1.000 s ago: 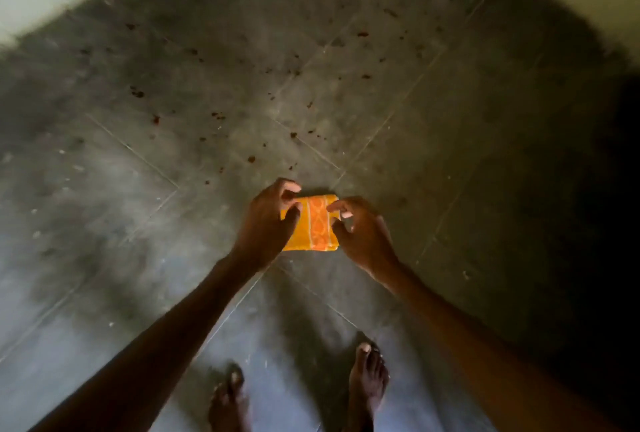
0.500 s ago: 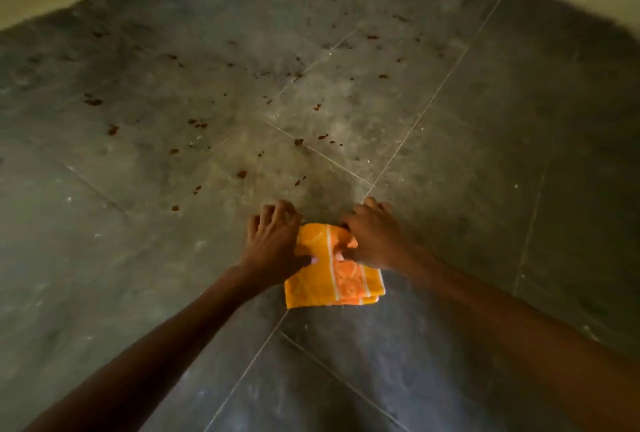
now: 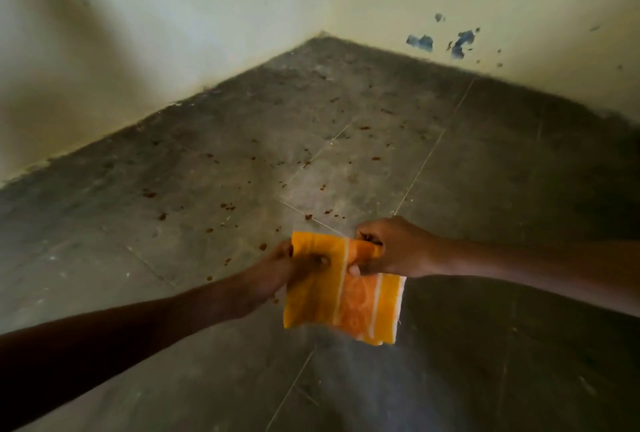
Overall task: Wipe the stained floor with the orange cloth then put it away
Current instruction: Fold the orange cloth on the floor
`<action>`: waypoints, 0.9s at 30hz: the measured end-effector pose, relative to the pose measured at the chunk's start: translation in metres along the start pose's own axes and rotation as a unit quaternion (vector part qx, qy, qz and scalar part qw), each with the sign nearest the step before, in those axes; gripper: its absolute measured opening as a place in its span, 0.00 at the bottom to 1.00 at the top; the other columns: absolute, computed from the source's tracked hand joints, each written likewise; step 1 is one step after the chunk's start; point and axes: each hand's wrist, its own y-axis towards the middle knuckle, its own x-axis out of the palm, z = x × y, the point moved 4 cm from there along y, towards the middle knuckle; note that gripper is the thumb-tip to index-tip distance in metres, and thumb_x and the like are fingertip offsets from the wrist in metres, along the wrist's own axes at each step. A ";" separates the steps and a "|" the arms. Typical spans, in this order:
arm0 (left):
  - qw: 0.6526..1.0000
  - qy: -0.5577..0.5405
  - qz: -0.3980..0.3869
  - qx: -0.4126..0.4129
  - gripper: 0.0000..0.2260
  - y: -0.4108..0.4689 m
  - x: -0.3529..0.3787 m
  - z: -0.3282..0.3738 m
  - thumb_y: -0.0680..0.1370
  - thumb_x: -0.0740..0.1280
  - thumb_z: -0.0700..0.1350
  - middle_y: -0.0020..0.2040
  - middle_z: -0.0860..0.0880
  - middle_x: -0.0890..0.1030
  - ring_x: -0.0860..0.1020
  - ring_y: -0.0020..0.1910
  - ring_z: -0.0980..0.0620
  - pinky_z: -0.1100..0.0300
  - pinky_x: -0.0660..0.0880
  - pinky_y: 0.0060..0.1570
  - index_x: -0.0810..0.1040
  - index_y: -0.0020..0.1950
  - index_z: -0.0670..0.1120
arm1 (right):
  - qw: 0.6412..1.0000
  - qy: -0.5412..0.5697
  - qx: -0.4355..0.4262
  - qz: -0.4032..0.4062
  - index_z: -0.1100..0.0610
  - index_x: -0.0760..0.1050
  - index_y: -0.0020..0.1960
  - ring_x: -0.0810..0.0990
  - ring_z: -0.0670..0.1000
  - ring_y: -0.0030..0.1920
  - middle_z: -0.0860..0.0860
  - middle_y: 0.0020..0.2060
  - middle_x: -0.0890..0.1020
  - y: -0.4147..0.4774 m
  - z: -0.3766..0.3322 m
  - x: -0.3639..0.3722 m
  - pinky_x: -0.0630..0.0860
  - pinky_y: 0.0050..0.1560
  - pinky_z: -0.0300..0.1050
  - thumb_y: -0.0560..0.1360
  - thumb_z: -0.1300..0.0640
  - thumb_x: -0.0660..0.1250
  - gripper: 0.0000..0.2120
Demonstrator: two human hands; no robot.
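A grey tiled floor (image 3: pixel 485 189) runs to a corner between pale walls (image 3: pixel 173 33), the right one chipped with blue patches (image 3: pixel 420 42). Red-brown stains (image 3: pixel 225 206) speckle the middle of the frame. The folded orange cloth (image 3: pixel 343 303) hangs at lower centre, seemingly off the floor, its top edge running left to right between the hands. The left hand (image 3: pixel 277 272) pinches its left corner. The right hand (image 3: pixel 394 248) has its fingers (image 3: pixel 372 235) curled round the right corner. The stains lie above and left of the cloth, nearest the left hand.
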 end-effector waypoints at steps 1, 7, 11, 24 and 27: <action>1.000 -0.016 0.025 -0.004 0.15 0.001 0.001 0.006 0.72 0.74 0.47 0.56 0.48 0.84 0.82 0.56 0.48 0.49 0.78 0.57 0.81 0.59 0.49 | 0.999 -0.016 0.002 0.038 0.55 0.76 0.51 0.81 0.49 0.47 0.49 0.46 0.82 -0.001 -0.004 -0.007 0.80 0.48 0.50 0.71 0.45 0.76 0.17; 0.981 -0.076 0.164 -0.068 0.10 0.031 0.022 0.010 0.75 0.71 0.43 0.55 0.43 0.83 0.82 0.48 0.46 0.54 0.79 0.40 0.79 0.56 0.47 | 0.950 0.110 0.024 0.291 0.49 0.73 0.64 0.78 0.50 0.61 0.46 0.60 0.79 0.002 0.022 0.025 0.77 0.54 0.43 0.67 0.38 0.71 0.30; 0.970 -0.136 0.144 -0.138 0.13 0.047 0.041 0.011 0.78 0.66 0.53 0.48 0.41 0.82 0.82 0.41 0.47 0.56 0.81 0.34 0.78 0.49 0.43 | 0.856 0.500 -0.037 0.129 0.52 0.64 0.73 0.79 0.43 0.63 0.40 0.61 0.81 -0.001 0.012 0.091 0.79 0.54 0.38 0.72 0.59 0.76 0.34; 0.999 -0.021 -0.010 -0.050 0.15 0.060 0.029 -0.065 0.75 0.71 0.48 0.55 0.46 0.85 0.83 0.53 0.48 0.54 0.79 0.52 0.80 0.60 0.44 | 0.607 0.770 0.137 0.142 0.60 0.81 0.60 0.84 0.59 0.55 0.60 0.56 0.84 0.002 0.084 0.110 0.77 0.60 0.58 0.77 0.49 0.64 0.19; 0.992 0.015 0.124 0.001 0.15 0.063 0.029 -0.091 0.69 0.71 0.52 0.41 0.50 0.84 0.82 0.39 0.56 0.58 0.77 0.42 0.81 0.50 0.43 | 0.634 0.749 0.152 0.120 0.60 0.80 0.64 0.85 0.57 0.55 0.58 0.56 0.85 0.010 0.085 0.146 0.81 0.54 0.55 0.73 0.54 0.73 0.21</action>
